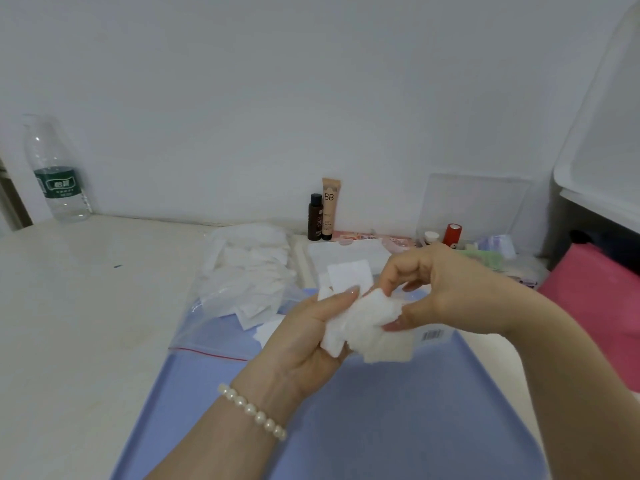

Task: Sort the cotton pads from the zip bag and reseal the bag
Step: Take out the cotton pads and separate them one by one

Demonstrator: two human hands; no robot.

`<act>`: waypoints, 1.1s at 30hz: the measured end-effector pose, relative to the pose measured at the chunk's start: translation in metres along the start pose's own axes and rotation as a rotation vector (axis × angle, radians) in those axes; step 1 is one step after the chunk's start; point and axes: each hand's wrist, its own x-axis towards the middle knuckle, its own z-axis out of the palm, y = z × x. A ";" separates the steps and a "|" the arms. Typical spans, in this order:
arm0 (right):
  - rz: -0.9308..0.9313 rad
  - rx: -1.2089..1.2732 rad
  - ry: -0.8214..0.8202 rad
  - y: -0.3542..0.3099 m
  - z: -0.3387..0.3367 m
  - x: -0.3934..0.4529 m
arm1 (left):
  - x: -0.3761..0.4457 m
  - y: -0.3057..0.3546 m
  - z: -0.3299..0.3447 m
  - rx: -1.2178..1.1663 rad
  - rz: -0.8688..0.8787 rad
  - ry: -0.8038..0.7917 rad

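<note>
Centre of frame: left hand (304,337) and right hand (446,289) together hold a bunch of cotton pads (370,332) above a blue tray (398,427). Left fingers (341,299) curl under the bunch, thumb on top; right fingers (394,325) pinch its right side. Zip bag (242,289), mouth open toward the lower edge, lies on the desk (69,323) left of centre, holding more pads. Loose square pad (349,275) lies behind the hands. Water bottle (55,171) stands upper left.

White cotton pads (370,330), clear zip bag (239,292)
</note>
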 end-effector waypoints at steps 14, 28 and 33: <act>-0.137 0.815 0.156 0.032 -0.028 -0.004 | 0.001 -0.002 -0.006 0.245 -0.037 -0.034; 0.055 0.564 0.040 0.019 -0.001 0.005 | -0.001 -0.001 -0.008 0.379 -0.098 -0.228; 0.090 0.497 0.043 0.018 0.000 0.005 | 0.000 -0.001 -0.009 0.379 -0.096 -0.234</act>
